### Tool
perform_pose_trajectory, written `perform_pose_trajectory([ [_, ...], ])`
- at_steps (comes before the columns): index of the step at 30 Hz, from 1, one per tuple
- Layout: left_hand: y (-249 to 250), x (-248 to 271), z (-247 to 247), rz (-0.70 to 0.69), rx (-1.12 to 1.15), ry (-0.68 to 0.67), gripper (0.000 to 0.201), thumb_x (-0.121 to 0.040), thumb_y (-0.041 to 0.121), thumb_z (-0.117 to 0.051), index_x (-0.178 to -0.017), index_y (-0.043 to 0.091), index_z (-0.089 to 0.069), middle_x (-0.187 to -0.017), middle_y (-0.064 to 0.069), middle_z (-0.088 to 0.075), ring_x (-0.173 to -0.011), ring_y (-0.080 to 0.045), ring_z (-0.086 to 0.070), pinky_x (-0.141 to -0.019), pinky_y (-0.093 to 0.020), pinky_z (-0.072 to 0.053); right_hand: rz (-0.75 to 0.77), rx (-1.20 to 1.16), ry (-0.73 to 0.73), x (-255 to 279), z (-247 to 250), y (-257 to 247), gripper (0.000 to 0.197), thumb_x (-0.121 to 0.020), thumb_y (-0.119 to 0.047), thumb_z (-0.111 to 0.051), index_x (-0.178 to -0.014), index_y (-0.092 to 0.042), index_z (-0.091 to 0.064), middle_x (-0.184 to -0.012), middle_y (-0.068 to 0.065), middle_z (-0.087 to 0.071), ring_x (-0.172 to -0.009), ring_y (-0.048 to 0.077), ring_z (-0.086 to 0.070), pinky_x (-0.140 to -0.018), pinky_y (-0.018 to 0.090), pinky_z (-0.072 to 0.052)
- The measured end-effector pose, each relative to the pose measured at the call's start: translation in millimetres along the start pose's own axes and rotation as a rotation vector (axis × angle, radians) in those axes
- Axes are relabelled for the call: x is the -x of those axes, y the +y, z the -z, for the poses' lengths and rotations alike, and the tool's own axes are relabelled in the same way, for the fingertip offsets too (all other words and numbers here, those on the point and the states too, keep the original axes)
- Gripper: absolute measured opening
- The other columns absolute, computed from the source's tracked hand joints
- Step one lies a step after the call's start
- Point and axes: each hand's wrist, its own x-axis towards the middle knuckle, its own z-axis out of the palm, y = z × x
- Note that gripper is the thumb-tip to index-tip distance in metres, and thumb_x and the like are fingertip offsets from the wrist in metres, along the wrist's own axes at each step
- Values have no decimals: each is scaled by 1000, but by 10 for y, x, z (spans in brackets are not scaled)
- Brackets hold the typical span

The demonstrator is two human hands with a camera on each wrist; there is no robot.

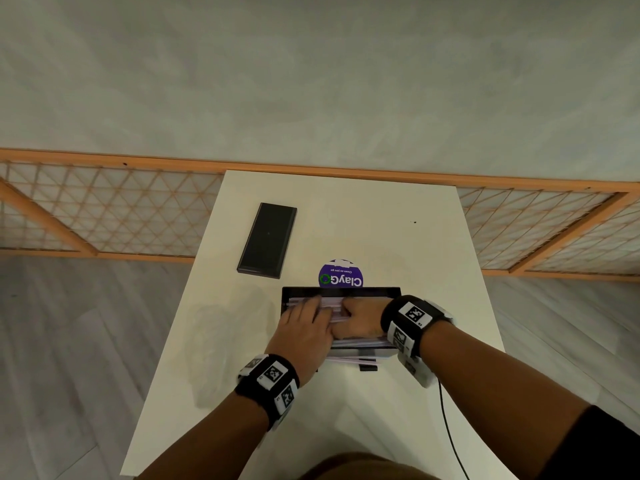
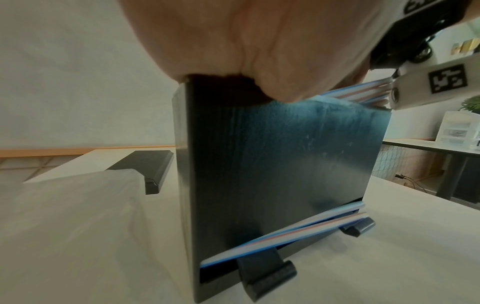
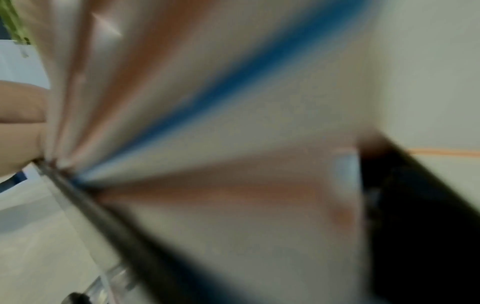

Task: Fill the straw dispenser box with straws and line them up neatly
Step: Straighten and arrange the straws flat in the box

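Observation:
The black straw dispenser box [image 1: 394, 293] stands open-topped in the middle of the white table [image 1: 398, 237]. Striped straws [image 1: 332, 303] fill it. My left hand [image 1: 304, 320] lies flat on the straws with straight fingers. Beside it, my right hand [image 1: 356, 322] curls its fingers down round a bundle of them. In the left wrist view the box front [image 2: 272, 174] is close, with straws [image 2: 285, 232] lying aslant in the bottom slot. More straw ends [image 2: 363, 92] stick up over the top right edge. The right wrist view shows only blurred straws [image 3: 233, 102].
The box's black lid [image 1: 267, 240] lies on the table to the far left. A purple round sticker [image 1: 341, 275] sits just behind the box. A clear plastic bag [image 1: 207, 341] lies to the left, and a black cable [image 1: 450, 427] runs off the near right edge.

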Motion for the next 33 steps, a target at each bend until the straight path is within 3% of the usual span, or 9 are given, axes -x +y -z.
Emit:
perform_pose_trajectory([
  [3, -5, 3, 16, -28, -9, 5, 37, -99, 37, -40, -119, 20, -66, -125, -7, -67, -113, -25, -66, -98, -42, -55, 47, 180, 38, -8, 23, 0, 49, -82, -68, -55, -104, -25, -52, -98, -3, -58, -87, 22, -57, -79, 30, -43],
  [7, -4, 2, 32, -71, -38, 31, 22, -94, 35, -57, -104, 21, -70, -107, -3, -70, -96, -21, -69, -88, -40, -58, 84, 212, 10, -35, 76, -21, 45, -84, -63, -56, -102, -21, -57, -97, 0, -65, -85, 22, -61, -76, 31, -48],
  [10, -7, 2, 15, -34, 4, 35, 29, -97, 35, -45, -108, 21, -67, -109, -2, -67, -97, -20, -66, -90, -37, -56, 64, 227, -49, -63, 61, -66, 50, -89, -61, -53, -109, -17, -65, -98, 3, -64, -89, 24, -59, -81, 32, -48],
  [13, 7, 13, 32, -4, -12, 9, 26, -96, 34, -54, -113, 20, -67, -106, -5, -64, -94, -23, -63, -86, -37, -56, 72, 211, -77, -88, 72, -105, 50, -90, -56, -52, -115, -16, -67, -106, 7, -66, -95, 25, -59, -85, 34, -48],
  [19, 16, -20, 40, -22, -123, -149, 34, -105, 32, -41, -133, 17, -52, -127, -8, -55, -118, -28, -53, -109, -42, -41, 54, 162, -105, -129, 72, -143, 47, -87, -53, -57, -119, -20, -66, -111, 5, -69, -98, 23, -63, -82, 33, -48],
  [23, 23, -113, 92, -5, -77, -185, 34, -104, 35, -46, -133, 19, -51, -133, -4, -58, -124, -25, -54, -114, -41, -38, 12, 133, -129, -169, 71, -147, 49, -80, -51, -67, -118, -21, -64, -111, 5, -68, -99, 23, -64, -90, 37, -54],
  [28, -27, -275, 217, 12, 28, -200, 36, -98, 39, -59, -130, 23, -54, -131, -1, -59, -121, -23, -56, -109, -37, -42, 18, 281, -58, -160, 58, -154, 53, -73, -44, -79, -117, -18, -65, -109, 4, -70, -96, 25, -67, -89, 39, -58],
  [33, -64, -388, 253, 31, 15, -284, 37, -94, 33, -63, -129, 22, -58, -127, -3, -66, -114, -27, -63, -100, -39, -50, 102, 252, 36, -73, 72, -89, 48, -75, -32, -81, -116, -18, -60, -108, 5, -68, -95, 26, -65, -84, 37, -57],
])
